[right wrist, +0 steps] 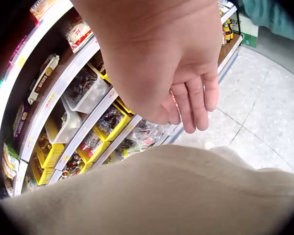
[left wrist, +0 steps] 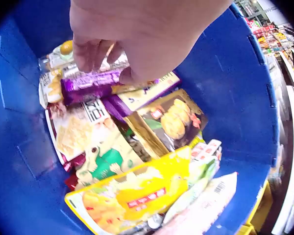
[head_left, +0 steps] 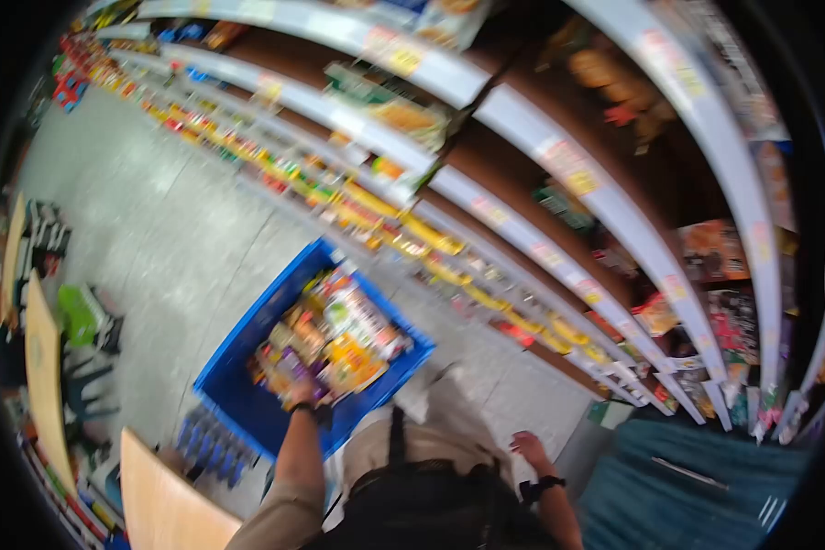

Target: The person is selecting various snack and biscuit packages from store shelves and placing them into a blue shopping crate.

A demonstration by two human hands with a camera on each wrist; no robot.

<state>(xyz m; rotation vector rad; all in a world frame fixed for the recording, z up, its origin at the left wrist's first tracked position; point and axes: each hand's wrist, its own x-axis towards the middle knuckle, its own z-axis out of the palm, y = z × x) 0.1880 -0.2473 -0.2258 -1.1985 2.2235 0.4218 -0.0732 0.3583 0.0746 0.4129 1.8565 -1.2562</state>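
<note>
1. The left hand [left wrist: 137, 34] reaches down into a blue plastic bin [left wrist: 245, 93]; its fingers curl at the upper edge of a purple snack packet [left wrist: 88, 88]. Whether they grip it, I cannot tell.
2. The purple packet lies in the bin, on top of other packaged snacks, next to a white-and-purple packet [left wrist: 149, 97].
3. Near these are a dark biscuit packet [left wrist: 174, 122], a cream packet with a green figure [left wrist: 108, 164] and a yellow-edged packet [left wrist: 137, 196].
4. The right hand [right wrist: 171, 63] is relaxed and holds nothing, fingers nearly straight, above beige trousers [right wrist: 152, 191].
5. Beyond it are snack shelves [head_left: 522, 128] with price labels and yellow trays [right wrist: 53, 154].
6. The bin stands on a grey floor [head_left: 156, 192]; a teal cloth [head_left: 614, 486] lies to the person's right.
</note>
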